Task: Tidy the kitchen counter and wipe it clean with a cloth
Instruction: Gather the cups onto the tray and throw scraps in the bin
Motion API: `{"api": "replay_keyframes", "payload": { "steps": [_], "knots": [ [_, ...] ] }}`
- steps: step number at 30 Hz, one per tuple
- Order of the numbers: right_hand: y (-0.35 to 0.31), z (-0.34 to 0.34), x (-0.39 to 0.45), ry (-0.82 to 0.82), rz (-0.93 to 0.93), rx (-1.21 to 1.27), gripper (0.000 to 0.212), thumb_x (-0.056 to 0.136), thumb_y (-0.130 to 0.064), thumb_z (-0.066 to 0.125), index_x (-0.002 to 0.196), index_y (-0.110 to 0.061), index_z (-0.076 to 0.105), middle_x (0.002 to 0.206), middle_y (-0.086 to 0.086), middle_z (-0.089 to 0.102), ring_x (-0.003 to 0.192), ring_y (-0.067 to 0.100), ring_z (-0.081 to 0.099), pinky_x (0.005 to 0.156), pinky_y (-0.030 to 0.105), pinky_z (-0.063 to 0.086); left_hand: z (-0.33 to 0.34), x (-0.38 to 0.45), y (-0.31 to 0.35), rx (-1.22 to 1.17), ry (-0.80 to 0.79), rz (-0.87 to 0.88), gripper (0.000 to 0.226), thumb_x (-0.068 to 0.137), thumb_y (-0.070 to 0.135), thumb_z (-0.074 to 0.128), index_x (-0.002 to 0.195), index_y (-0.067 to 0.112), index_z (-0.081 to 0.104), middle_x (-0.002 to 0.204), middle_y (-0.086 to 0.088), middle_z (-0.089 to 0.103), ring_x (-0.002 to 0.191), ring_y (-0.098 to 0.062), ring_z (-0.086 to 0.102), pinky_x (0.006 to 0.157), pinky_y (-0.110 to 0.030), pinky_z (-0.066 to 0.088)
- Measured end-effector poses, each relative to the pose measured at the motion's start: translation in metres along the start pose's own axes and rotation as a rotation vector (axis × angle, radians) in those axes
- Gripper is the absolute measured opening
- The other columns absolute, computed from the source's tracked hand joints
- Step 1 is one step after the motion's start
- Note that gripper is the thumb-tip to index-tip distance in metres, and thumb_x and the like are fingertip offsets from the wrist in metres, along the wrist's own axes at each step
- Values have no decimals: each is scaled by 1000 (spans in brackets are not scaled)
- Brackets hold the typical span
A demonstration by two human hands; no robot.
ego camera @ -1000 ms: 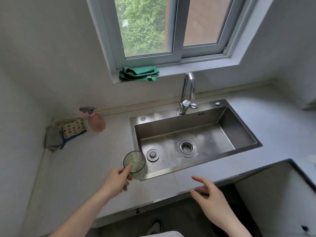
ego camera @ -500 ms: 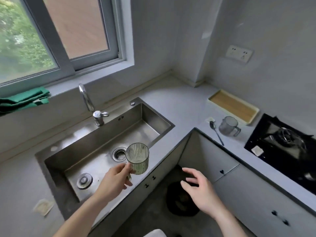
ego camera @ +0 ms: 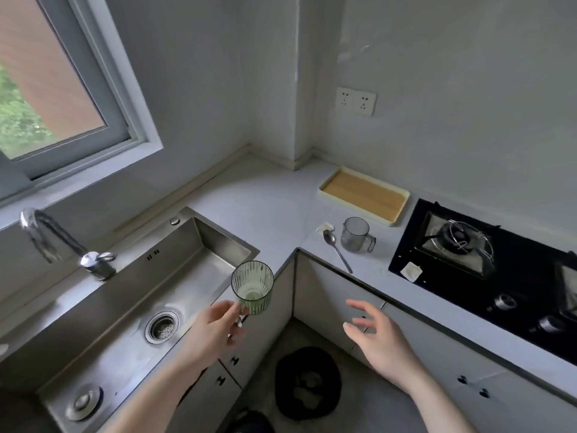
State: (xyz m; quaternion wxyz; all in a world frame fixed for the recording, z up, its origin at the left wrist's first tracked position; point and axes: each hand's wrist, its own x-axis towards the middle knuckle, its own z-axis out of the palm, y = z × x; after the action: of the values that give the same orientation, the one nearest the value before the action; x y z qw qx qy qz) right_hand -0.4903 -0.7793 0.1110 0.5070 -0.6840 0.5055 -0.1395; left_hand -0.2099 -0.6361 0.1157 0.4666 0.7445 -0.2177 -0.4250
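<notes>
Clearly the tidying part of the job is in hand, judging from the one head view. The left hand [ego camera: 215, 331] pinches a ribbed green glass [ego camera: 253, 287] low on its side between thumb and fingers, holding it upright in the air above the near right corner of the sink [ego camera: 131, 295], just ahead of the knuckles. The right hand [ego camera: 379, 335] hangs beside it, well to the right, fingers spread and loose, holding nothing.

Beyond the right hand, on the tabletop [ego camera: 265, 198], stand a clear mug [ego camera: 356, 235] and a spoon [ego camera: 337, 251] just left of it, with a small scrap [ego camera: 325, 227] at the spoon's far end. Farther out lies a shallow tray [ego camera: 363, 195], and to its right a black stove [ego camera: 487, 260]. No cloth shows here, so wiping looks some way off.

My guess is that the glass is bound for the tray or the group by the mug. That calls for carrying it forward and right over the tabletop corner, keeping it level, and setting it down clear of the mug and spoon.
</notes>
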Motion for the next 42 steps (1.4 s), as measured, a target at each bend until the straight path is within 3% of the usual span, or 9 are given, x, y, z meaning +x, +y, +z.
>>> {"api": "replay_keyframes", "payload": {
  "steps": [3,13,20,25,30,33,42],
  "knots": [
    [6,-19,11,44,45,18,36,95,-33,67,124,-50,57,125,-19,59,111,-14,54,71,1,42,19,34,13,43,-61,-8,30,105,29,53,98,10,75,80,-2,69,71,-16,67,64,-32,50],
    [2,-28,75,180,203,73,37,94,-44,65,126,-56,52,121,-9,62,106,-5,59,77,13,45,87,190,47,134,-316,-130,26,104,27,53,108,7,70,87,-3,66,78,-18,66,61,-27,51],
    [-17,-23,125,236,274,39,38,95,-39,63,131,-49,52,125,-13,59,112,-13,52,78,9,41,121,290,61,206,-418,-235,24,101,20,53,113,5,68,100,-6,67,76,-17,69,65,-28,51],
    [-21,-19,145,328,333,56,37,94,-39,64,129,-49,53,127,-20,58,114,-15,52,79,10,43,145,338,63,287,-493,-255,28,103,19,51,119,1,65,97,-8,58,77,-19,64,52,-21,49],
    [-18,-21,146,369,367,59,38,96,-40,63,131,-49,52,135,-28,51,115,-15,52,85,11,43,166,359,55,342,-550,-268,28,102,22,51,118,4,66,93,-7,61,73,-17,65,54,-25,51],
    [-16,-22,147,399,398,59,39,96,-39,63,132,-47,52,133,-23,53,114,-14,52,81,9,42,177,366,55,342,-572,-257,27,101,23,56,117,4,67,86,-6,58,67,-15,62,49,-23,48],
    [-18,-18,149,438,434,64,39,95,-43,62,132,-50,51,131,-20,54,117,-12,52,86,16,47,192,377,68,403,-587,-186,29,100,35,58,119,15,64,104,-6,66,92,-21,73,63,-30,55]
  ]
}}
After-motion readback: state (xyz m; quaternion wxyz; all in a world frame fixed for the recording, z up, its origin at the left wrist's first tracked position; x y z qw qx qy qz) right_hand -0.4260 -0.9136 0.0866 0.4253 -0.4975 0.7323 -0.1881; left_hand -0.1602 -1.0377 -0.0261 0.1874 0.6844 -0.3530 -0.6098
